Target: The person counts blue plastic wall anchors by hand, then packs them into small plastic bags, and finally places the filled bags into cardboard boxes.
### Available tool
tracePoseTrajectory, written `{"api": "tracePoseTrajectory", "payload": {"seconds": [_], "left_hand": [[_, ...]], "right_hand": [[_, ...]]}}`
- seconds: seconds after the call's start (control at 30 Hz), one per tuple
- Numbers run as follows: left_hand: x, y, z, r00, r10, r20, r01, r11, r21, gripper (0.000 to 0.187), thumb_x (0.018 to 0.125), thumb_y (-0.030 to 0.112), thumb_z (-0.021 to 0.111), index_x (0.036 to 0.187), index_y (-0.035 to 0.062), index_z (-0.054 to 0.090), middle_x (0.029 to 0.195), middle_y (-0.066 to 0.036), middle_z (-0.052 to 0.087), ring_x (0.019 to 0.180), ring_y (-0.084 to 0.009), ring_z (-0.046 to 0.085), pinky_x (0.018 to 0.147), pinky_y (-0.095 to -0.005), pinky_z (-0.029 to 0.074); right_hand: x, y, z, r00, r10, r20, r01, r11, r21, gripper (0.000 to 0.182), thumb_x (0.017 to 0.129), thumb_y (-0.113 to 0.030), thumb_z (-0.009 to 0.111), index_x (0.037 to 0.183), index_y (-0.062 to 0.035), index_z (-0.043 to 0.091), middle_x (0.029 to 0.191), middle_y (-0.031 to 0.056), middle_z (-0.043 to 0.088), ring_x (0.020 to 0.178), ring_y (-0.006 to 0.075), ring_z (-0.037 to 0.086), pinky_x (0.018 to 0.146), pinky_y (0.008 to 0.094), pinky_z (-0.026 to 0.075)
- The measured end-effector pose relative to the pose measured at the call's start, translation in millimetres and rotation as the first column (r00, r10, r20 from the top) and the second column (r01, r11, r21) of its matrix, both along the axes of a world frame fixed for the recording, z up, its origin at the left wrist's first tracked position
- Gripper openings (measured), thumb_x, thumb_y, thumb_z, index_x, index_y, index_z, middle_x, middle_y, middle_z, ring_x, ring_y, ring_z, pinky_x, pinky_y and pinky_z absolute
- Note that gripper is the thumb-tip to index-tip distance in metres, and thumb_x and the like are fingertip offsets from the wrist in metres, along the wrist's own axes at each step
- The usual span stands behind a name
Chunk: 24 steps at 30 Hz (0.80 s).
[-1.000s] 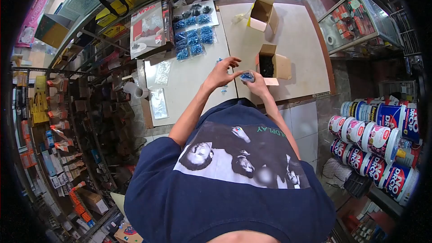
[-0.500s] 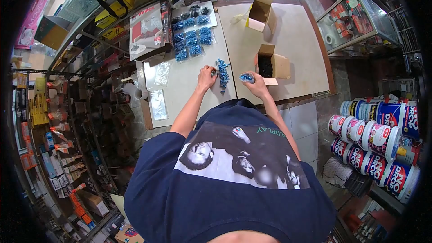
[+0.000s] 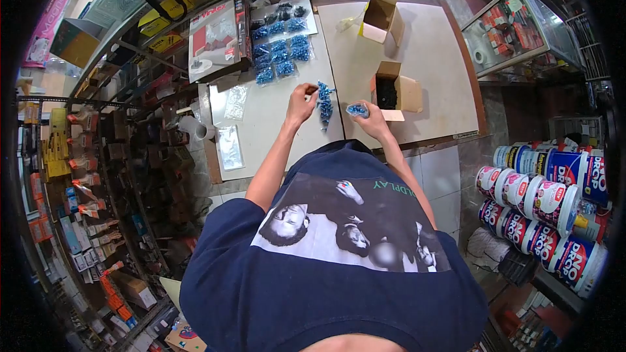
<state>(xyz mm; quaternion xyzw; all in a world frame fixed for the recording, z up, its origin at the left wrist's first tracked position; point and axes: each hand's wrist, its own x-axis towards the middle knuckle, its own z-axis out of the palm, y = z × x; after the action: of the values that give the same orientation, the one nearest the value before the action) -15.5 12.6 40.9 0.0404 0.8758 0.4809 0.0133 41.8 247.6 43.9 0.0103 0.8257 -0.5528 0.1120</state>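
My left hand [image 3: 301,104] is at the left edge of a narrow pile of small blue pieces [image 3: 325,109] on the table. Its fingers are bent together at the pile's far end; anything between the fingertips is too small to make out. In my right hand [image 3: 373,122] is a small clear plastic bag of blue pieces [image 3: 357,110], held just right of the pile. Beside that hand stands an open cardboard box [image 3: 409,94] with dark contents. Several filled bags of blue pieces [image 3: 279,52] lie in rows beyond my left hand.
Flat clear plastic bags [image 3: 229,148] lie at the table's left. A second open box [image 3: 376,32] stands farther back, and a large printed box [image 3: 218,42] sits at the left. Shelving [image 3: 85,202] lines the left side; paint buckets [image 3: 554,202] are stacked on the right.
My left hand has shifted slightly away from me along the pile, its fingers now at the far end. My right hand still holds the bag in nearly the same place.
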Motion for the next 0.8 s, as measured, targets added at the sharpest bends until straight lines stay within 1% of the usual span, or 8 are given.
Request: {"api": "tracePoseTrajectory", "payload": {"seconds": [0.13, 0.23, 0.3, 0.37, 0.57, 0.63, 0.7, 0.8], "left_hand": [[2, 31, 56, 0.988, -0.147, -0.04, 0.152, 0.96, 0.237, 0.017, 0.083, 0.014, 0.067, 0.096, 0.0035, 0.066, 0.093, -0.011, 0.067, 0.085, -0.0208, 0.065, 0.076, -0.0331, 0.05], [6, 47, 82, 0.957, -0.27, -0.106, 0.289, 0.925, 0.246, 0.019, 0.082, 0.015, 0.067, 0.097, 0.0037, 0.067, 0.094, -0.009, 0.067, 0.085, -0.0202, 0.065, 0.076, -0.0325, 0.05], [10, 49, 96, 0.924, -0.369, -0.102, 0.381, 0.912, 0.15, 0.024, 0.083, 0.017, 0.068, 0.103, 0.0036, 0.066, 0.098, -0.009, 0.067, 0.09, -0.0194, 0.064, 0.08, -0.033, 0.05], [16, 52, 101, 0.87, -0.492, -0.023, 0.488, 0.856, 0.17, 0.027, 0.083, 0.018, 0.069, 0.106, 0.0044, 0.065, 0.098, -0.008, 0.067, 0.091, -0.0197, 0.064, 0.081, -0.0335, 0.049], [5, 35, 61, 0.931, -0.365, 0.021, 0.351, 0.908, 0.227, 0.032, 0.084, 0.022, 0.069, 0.109, 0.004, 0.062, 0.095, -0.012, 0.068, 0.091, -0.021, 0.064, 0.081, -0.0338, 0.051], [-1, 22, 34, 0.963, -0.248, 0.101, 0.235, 0.963, 0.132, 0.031, 0.084, 0.023, 0.068, 0.108, 0.0032, 0.062, 0.095, -0.012, 0.068, 0.091, -0.0216, 0.065, 0.082, -0.0347, 0.051], [-3, 7, 3, 0.967, -0.207, 0.146, 0.199, 0.978, 0.068, 0.034, 0.081, 0.023, 0.071, 0.107, 0.0023, 0.062, 0.098, -0.014, 0.067, 0.093, -0.0238, 0.064, 0.083, -0.0357, 0.051], [-1, -7, -33, 0.99, -0.117, 0.077, 0.128, 0.978, -0.163, 0.037, 0.074, 0.02, 0.074, 0.105, 0.0032, 0.064, 0.105, -0.019, 0.062, 0.099, -0.0321, 0.059, 0.089, -0.0401, 0.047]], "right_hand": [[-4, -3, -3, 1.0, 0.015, -0.019, -0.014, 0.998, 0.054, 0.036, 0.076, -0.009, 0.068, 0.111, -0.0032, 0.062, 0.094, 0.0122, 0.069, 0.088, 0.0201, 0.066, 0.079, 0.0304, 0.051], [-5, -3, -2, 1.0, 0.014, 0.0, -0.014, 1.0, 0.023, 0.037, 0.075, -0.008, 0.069, 0.111, -0.0037, 0.062, 0.093, 0.0116, 0.069, 0.088, 0.0196, 0.066, 0.078, 0.0304, 0.051], [-6, -2, -2, 0.991, -0.021, 0.135, 0.022, 1.0, -0.003, 0.036, 0.075, -0.008, 0.069, 0.111, -0.0025, 0.062, 0.094, 0.0122, 0.069, 0.088, 0.0195, 0.066, 0.078, 0.0306, 0.051], [-5, 0, -1, 0.992, -0.026, 0.127, 0.027, 1.0, -0.007, 0.036, 0.076, -0.008, 0.07, 0.11, -0.0017, 0.062, 0.094, 0.0121, 0.069, 0.086, 0.0192, 0.066, 0.077, 0.0308, 0.051], [-2, 1, 3, 0.999, -0.014, -0.039, 0.013, 1.0, -0.019, 0.033, 0.077, -0.011, 0.073, 0.106, -0.0005, 0.062, 0.09, 0.0089, 0.068, 0.08, 0.0149, 0.063, 0.074, 0.0276, 0.051], [-3, 2, 22, 0.999, -0.006, -0.042, 0.004, 0.999, -0.045, 0.031, 0.077, -0.012, 0.074, 0.104, -0.0011, 0.063, 0.09, 0.0073, 0.068, 0.079, 0.0132, 0.062, 0.074, 0.0264, 0.05], [-5, 4, 50, 1.0, -0.025, 0.001, 0.024, 0.979, -0.204, 0.026, 0.078, -0.014, 0.074, 0.1, -0.0033, 0.065, 0.09, 0.0057, 0.068, 0.083, 0.0107, 0.062, 0.076, 0.0248, 0.05], [-2, 2, 124, 0.983, -0.103, -0.152, 0.056, 0.957, -0.285, 0.024, 0.078, -0.014, 0.076, 0.098, -0.0043, 0.065, 0.091, 0.0041, 0.067, 0.084, 0.0087, 0.061, 0.075, 0.0239, 0.05]]}}
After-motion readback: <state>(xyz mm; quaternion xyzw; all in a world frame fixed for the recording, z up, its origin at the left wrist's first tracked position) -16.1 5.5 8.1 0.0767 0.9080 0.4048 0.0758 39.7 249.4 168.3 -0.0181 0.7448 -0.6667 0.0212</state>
